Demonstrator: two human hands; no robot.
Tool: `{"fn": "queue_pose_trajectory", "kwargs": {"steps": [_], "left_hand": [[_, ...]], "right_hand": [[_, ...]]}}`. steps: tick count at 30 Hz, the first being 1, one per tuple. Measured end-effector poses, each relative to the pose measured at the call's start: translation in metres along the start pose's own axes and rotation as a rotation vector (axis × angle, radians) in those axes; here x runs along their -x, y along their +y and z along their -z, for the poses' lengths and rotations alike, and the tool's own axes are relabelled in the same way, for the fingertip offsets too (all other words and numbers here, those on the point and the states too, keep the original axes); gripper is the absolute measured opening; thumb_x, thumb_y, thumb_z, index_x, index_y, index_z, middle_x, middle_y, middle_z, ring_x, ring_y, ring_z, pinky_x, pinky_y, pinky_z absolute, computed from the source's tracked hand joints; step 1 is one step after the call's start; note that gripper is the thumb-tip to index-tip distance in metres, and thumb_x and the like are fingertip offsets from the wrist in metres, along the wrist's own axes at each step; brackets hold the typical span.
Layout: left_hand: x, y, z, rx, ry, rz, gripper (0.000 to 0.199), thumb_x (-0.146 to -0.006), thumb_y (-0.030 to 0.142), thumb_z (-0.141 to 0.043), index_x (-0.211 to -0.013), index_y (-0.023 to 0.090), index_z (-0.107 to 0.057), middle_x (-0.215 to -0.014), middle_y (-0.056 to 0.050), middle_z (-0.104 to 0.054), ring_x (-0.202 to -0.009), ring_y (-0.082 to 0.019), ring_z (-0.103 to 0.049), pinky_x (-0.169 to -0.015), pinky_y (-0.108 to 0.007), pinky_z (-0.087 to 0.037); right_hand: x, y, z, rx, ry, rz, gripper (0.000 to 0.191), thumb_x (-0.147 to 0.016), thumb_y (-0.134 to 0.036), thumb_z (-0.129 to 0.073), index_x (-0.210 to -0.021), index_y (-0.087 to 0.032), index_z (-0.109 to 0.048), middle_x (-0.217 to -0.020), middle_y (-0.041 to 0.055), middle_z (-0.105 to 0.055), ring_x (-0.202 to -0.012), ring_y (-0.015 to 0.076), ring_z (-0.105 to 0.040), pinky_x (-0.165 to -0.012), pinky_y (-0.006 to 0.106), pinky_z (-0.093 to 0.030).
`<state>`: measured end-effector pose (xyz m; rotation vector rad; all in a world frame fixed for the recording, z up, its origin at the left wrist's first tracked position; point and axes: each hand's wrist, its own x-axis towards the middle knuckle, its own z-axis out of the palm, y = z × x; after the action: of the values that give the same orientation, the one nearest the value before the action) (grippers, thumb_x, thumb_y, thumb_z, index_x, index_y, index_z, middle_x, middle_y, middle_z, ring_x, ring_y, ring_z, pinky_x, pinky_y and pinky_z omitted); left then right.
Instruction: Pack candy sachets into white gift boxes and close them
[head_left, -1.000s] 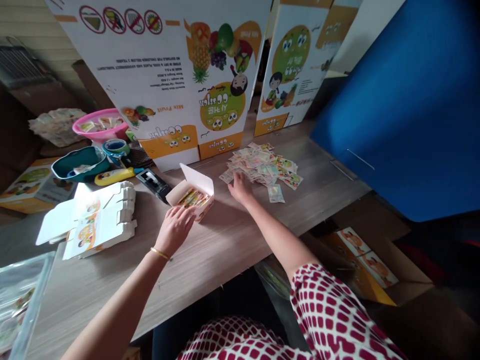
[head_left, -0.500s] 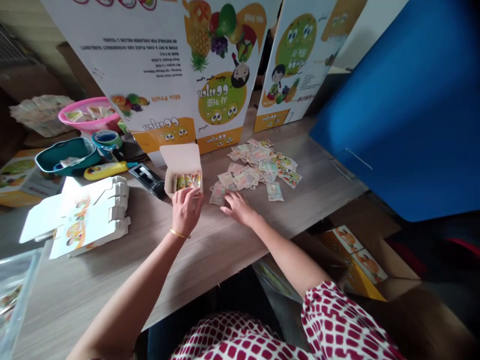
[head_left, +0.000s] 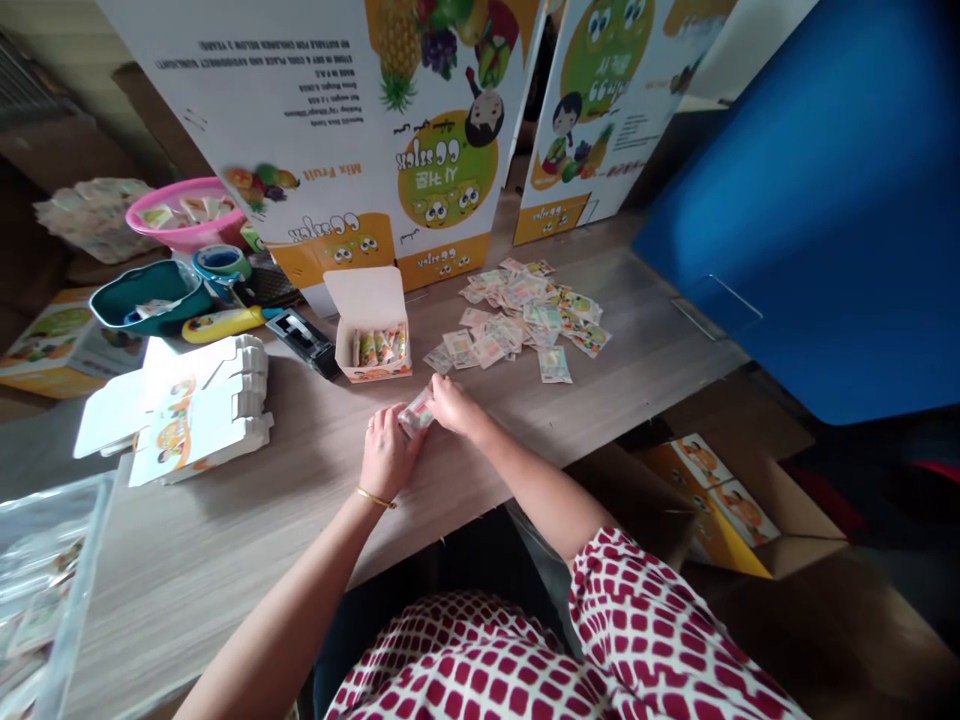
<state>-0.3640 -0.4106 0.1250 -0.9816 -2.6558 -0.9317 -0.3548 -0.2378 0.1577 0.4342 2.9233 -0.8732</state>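
Observation:
A small clear packet (head_left: 417, 411) is pinched between my two hands, low over the wooden table. My left hand (head_left: 388, 450) grips its left end, and my right hand (head_left: 452, 405) holds its upper right end. Just beyond them stands a small white box (head_left: 375, 374) with its lid up and colourful wrapped sticks (head_left: 379, 346) inside. To the right of that box lies a loose pile of small flat packets (head_left: 517, 315).
Flattened white cartons (head_left: 202, 410), a black stapler-like tool (head_left: 304, 342), a yellow-handled tool (head_left: 221, 324), a teal basket (head_left: 150, 300) and a pink bowl (head_left: 187, 235) are on the left. Large printed boards (head_left: 315, 130) stand behind. A clear bin (head_left: 97, 540) is lower left.
My left hand has left the small box and moved nearer me. My right hand has come back from the pile, and both now hold a packet. The view has shifted slightly.

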Motion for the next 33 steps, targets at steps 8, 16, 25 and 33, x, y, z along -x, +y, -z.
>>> {"fn": "queue_pose_trajectory", "kwargs": {"steps": [8,16,25,33], "left_hand": [[-0.018,-0.010,0.015,-0.111,-0.273,-0.200,0.029,-0.100,0.046,-0.055,-0.091,0.021,-0.065,-0.092,-0.009,-0.067,-0.090,-0.027,-0.061,-0.087,-0.041,-0.048],[-0.017,0.005,0.002,-0.108,-0.374,-0.008,0.020,-0.087,0.038,-0.069,-0.089,0.021,-0.059,-0.090,-0.011,-0.068,-0.092,-0.031,-0.065,-0.084,-0.041,-0.049],[-0.018,0.029,-0.006,1.150,-0.155,0.640,0.046,-0.083,0.054,-0.074,-0.112,0.022,-0.059,-0.101,-0.005,-0.071,-0.081,-0.018,-0.067,-0.074,-0.030,-0.054],[-0.010,0.039,0.003,1.400,-0.169,0.821,0.054,-0.077,0.052,-0.082,-0.117,0.021,-0.064,-0.097,-0.004,-0.072,-0.082,-0.019,-0.071,-0.065,-0.029,-0.059]], "right_hand": [[0.007,0.049,0.038,0.027,0.121,0.261,0.028,-0.090,-0.005,-0.055,-0.110,-0.017,-0.071,-0.126,0.0118,-0.070,-0.124,0.0255,-0.057,-0.111,0.040,-0.041],[-0.038,0.107,0.100,0.284,0.320,-0.007,0.030,-0.094,-0.014,-0.053,-0.119,-0.010,-0.069,-0.131,0.0216,-0.064,-0.136,0.0389,-0.045,-0.116,0.055,-0.033],[0.032,0.047,0.031,-0.689,0.230,-0.129,0.017,-0.098,-0.039,-0.053,-0.102,-0.022,-0.053,-0.079,-0.0011,-0.068,-0.056,0.0140,-0.063,-0.048,0.024,-0.050],[0.038,0.016,0.006,-0.361,0.054,-0.033,0.025,-0.100,-0.039,-0.055,-0.083,-0.022,-0.059,-0.072,0.0010,-0.070,-0.067,0.0175,-0.067,-0.062,0.025,-0.048]]}}
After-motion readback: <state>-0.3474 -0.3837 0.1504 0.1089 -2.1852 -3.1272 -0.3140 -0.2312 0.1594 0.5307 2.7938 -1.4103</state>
